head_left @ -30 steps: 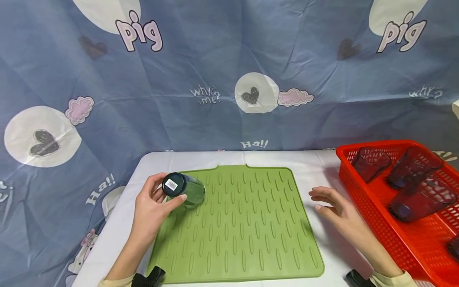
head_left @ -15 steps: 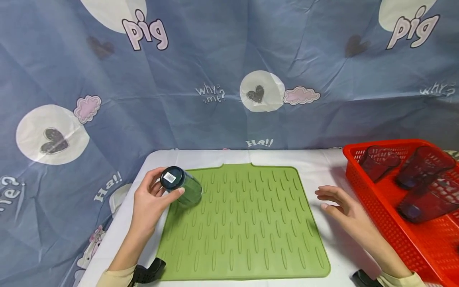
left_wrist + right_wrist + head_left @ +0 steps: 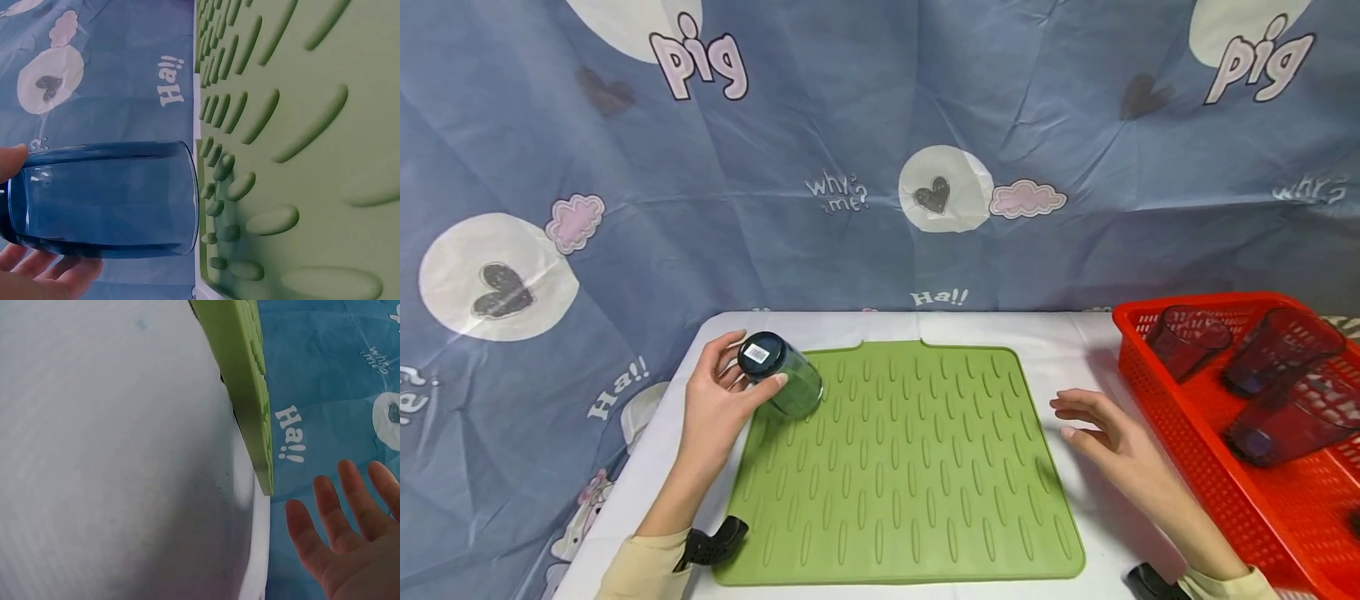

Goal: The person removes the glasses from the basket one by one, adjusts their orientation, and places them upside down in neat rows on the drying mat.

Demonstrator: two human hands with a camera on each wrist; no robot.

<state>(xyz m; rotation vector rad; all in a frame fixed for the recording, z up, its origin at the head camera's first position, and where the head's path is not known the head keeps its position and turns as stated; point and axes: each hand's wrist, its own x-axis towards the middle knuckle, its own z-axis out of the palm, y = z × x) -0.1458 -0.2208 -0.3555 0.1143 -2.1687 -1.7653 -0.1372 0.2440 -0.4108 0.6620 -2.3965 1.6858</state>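
My left hand [image 3: 718, 404] grips a blue-tinted drinking glass [image 3: 793, 383] near its base, thumb on one side and fingers on the other. The glass is upside down, its base with a white barcode label facing up. In the left wrist view the rim of the glass [image 3: 112, 200] is close to the ribbed green drying mat [image 3: 362, 94]; whether it touches I cannot tell. It stands over the far left corner of the mat. My right hand [image 3: 1108, 437] holds nothing, fingers loosely bent, between the mat's right edge and a red basket. Spread fingers of the right hand [image 3: 356, 544] show in its wrist view.
The red plastic basket [image 3: 1195, 450] stands at the right with several tinted glasses, such as one tilted glass [image 3: 1187, 337], inside. A white cloth [image 3: 1052, 337] covers the table. Behind it hangs a blue printed curtain [image 3: 820, 258].
My left hand has moved the glass slightly away from me, toward the mat's far left corner. The right hand keeps nearly the same place. The head view has shifted a little.
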